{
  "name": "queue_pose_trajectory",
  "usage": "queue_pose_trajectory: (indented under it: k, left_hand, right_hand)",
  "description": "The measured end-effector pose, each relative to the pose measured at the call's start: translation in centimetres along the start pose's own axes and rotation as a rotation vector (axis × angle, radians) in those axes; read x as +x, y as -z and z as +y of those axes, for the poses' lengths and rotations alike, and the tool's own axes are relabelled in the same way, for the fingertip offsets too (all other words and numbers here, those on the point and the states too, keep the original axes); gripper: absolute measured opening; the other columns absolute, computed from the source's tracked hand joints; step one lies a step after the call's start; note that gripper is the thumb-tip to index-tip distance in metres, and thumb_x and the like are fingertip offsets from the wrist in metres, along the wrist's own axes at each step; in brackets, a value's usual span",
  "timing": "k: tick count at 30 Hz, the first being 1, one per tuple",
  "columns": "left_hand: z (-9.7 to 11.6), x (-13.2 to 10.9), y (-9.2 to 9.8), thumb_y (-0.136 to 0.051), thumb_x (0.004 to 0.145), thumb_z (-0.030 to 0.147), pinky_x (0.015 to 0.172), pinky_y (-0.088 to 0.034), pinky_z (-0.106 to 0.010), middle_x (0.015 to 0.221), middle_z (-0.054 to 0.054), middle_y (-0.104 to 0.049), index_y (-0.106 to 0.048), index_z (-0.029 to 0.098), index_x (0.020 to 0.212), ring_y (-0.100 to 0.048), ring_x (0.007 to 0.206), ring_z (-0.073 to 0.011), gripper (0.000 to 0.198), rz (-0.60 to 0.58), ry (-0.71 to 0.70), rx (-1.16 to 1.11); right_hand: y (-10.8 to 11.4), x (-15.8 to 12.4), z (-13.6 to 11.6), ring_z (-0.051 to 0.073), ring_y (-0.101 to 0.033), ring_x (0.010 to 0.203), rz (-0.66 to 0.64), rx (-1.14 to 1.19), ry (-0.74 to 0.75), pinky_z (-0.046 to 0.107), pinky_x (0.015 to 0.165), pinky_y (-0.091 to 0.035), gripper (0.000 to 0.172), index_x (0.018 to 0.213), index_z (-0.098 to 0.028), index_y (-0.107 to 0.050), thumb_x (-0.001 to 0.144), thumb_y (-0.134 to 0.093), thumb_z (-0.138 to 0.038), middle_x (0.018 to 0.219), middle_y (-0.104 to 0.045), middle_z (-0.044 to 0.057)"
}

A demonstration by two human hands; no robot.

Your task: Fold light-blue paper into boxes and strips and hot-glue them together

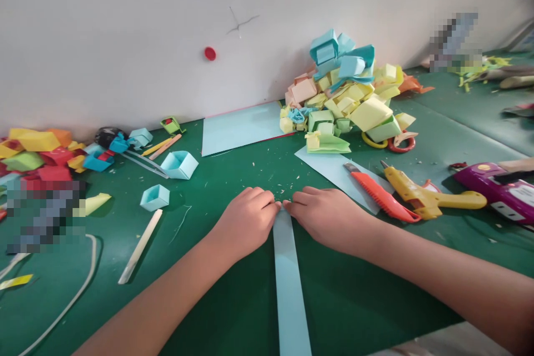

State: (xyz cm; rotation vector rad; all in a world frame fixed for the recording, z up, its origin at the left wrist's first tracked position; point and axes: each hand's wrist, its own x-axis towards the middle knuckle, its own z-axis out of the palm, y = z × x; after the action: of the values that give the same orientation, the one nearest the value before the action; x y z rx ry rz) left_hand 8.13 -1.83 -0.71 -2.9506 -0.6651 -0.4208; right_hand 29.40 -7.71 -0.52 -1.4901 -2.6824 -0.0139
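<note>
A long light-blue paper strip [288, 289] runs from the near edge of the view up to my hands at the middle of the green table. My left hand [250, 217] pinches the strip's far end at its left corner, fingers curled. On the right corner of that same end, my right hand [323, 214] is closed too, its thumb and fingertips almost touching those of the left. The fingers hide the very end, so I cannot tell whether it is folded. Left of my hands sit two folded light-blue paper boxes [180, 165], apart from them.
An orange utility knife [381, 194], a yellow glue gun [431, 194] and a purple device [496, 189] lie to the right. Behind stands a pile of folded paper pieces [350, 94] beside a light-blue sheet [242, 128]. A white cable [89, 272] and a pale stick [139, 247] lie left.
</note>
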Motion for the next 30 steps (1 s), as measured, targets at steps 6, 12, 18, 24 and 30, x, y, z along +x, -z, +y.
queue_pose_trajectory:
  k: [6,12,18,24,30]
  left_hand:
    - [-0.3,0.0,0.3,-0.056,0.102,0.026,0.086,-0.048,-0.043,0.104,-0.009,-0.070,-0.078,0.020,0.092,-0.060,0.104,-0.0270,0.025,0.000,0.101,-0.103]
    - [-0.4,0.1,-0.5,-0.066,0.095,0.022,0.087,-0.051,-0.042,0.104,-0.007,-0.067,-0.078,0.021,0.095,-0.059,0.098,-0.0251,0.011,0.054,0.265,-0.204]
    - [0.4,0.6,0.1,-0.069,0.089,0.014,0.086,-0.049,-0.043,0.103,-0.006,-0.068,-0.070,0.019,0.097,-0.061,0.097,-0.0259,0.009,-0.049,0.325,-0.204]
    - [0.5,1.7,1.4,-0.066,0.091,0.011,0.076,-0.044,-0.038,0.082,0.001,-0.071,-0.062,0.021,0.084,-0.065,0.079,-0.0208,0.012,-0.113,0.336,-0.196]
    - [0.6,3.3,5.0,-0.050,0.101,0.017,0.076,-0.044,-0.041,0.091,-0.004,-0.076,-0.066,0.023,0.086,-0.067,0.087,-0.0236,0.023,0.287,0.101,0.161]
  right_hand:
    - [0.4,0.2,-0.9,0.022,-0.062,0.084,-0.064,-0.020,-0.004,0.034,0.058,-0.032,0.022,0.108,-0.012,-0.071,0.098,-0.051,-0.013,0.097,-0.071,0.012]
    - [-0.6,1.0,-0.4,0.021,-0.065,0.089,0.073,0.180,-0.170,0.032,0.061,-0.035,0.020,0.099,-0.020,-0.072,0.101,-0.053,-0.023,0.095,-0.073,0.005]
    - [-0.7,1.3,-0.1,0.021,-0.066,0.094,0.119,0.350,-0.309,0.030,0.065,-0.039,0.010,0.101,-0.024,-0.070,0.095,-0.062,-0.024,0.097,-0.071,0.002]
    - [-0.5,1.5,0.2,0.018,-0.064,0.088,0.142,0.459,-0.282,0.028,0.065,-0.040,0.007,0.100,-0.023,-0.065,0.094,-0.062,-0.020,0.098,-0.069,0.002]
    - [2.2,1.1,0.5,0.019,-0.064,0.085,0.644,0.281,-0.174,0.031,0.070,-0.046,0.018,0.097,-0.021,-0.067,0.103,-0.051,-0.023,0.093,-0.072,0.006]
